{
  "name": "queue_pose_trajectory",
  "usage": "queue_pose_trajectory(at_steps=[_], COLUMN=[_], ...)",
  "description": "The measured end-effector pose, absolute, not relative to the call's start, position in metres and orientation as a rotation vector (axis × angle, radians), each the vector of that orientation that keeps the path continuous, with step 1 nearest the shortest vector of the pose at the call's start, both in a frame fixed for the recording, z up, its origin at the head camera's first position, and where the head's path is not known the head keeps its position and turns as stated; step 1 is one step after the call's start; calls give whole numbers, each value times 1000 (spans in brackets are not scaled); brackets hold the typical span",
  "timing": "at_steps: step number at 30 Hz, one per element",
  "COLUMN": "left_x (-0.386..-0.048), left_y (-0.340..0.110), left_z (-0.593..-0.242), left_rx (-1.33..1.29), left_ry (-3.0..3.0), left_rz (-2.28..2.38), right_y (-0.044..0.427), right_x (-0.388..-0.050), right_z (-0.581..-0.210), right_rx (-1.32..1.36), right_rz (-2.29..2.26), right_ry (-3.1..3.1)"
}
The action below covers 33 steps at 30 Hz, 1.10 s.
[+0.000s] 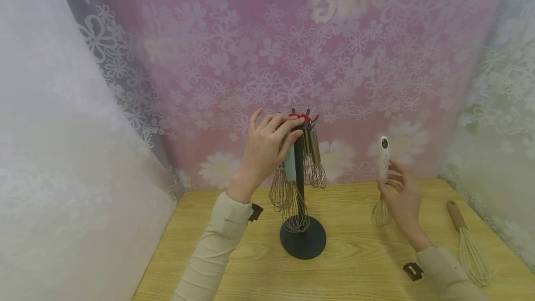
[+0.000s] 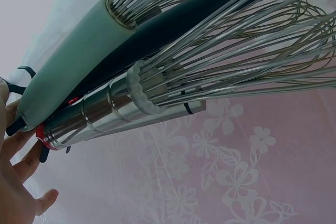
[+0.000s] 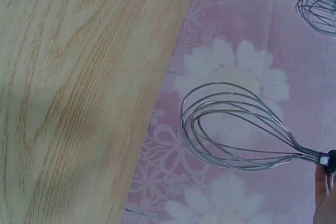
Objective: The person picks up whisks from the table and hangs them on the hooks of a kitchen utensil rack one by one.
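Observation:
A black stand [image 1: 299,161] with hooks at its top carries several hanging whisks. My left hand [image 1: 267,140] rests at the stand's top beside the red part [image 1: 300,117], its fingers fairly straight. Just below it hang a mint-handled whisk [image 2: 73,61] and a steel-handled whisk [image 2: 100,108]; gold-toned handles [image 1: 314,147] show on the stand's far side. Off to the right, my right hand [image 1: 403,199] pinches a white-handled whisk [image 1: 383,161] upright, wires down. Its wire loops [image 3: 236,129] fill the middle of the right wrist view, where most of that hand is cut off.
A whisk with a wooden handle [image 1: 456,215] lies on the wooden table [image 1: 355,264] at the right, near the edge. The stand's round black base [image 1: 303,245] sits mid-table. Flowered pink curtain [image 1: 234,59] hangs behind, with pale curtains at both sides.

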<state>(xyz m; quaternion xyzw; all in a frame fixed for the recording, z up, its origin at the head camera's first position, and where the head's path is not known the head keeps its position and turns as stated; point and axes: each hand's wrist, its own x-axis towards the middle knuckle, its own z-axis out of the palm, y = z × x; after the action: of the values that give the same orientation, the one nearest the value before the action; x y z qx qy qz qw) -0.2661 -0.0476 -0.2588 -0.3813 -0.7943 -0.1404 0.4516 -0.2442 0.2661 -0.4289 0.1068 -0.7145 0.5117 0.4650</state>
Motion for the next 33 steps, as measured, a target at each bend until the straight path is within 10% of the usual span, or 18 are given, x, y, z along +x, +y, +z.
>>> queue_pose_trajectory(at_steps=[33], left_x=[-268], left_y=[-48], left_z=[-259], left_rx=[-958], left_ry=[-1938], left_rz=[-343], right_y=[238], right_x=[-229], right_z=[-406], right_rx=[396], right_rz=[1250], right_ry=[-1751])
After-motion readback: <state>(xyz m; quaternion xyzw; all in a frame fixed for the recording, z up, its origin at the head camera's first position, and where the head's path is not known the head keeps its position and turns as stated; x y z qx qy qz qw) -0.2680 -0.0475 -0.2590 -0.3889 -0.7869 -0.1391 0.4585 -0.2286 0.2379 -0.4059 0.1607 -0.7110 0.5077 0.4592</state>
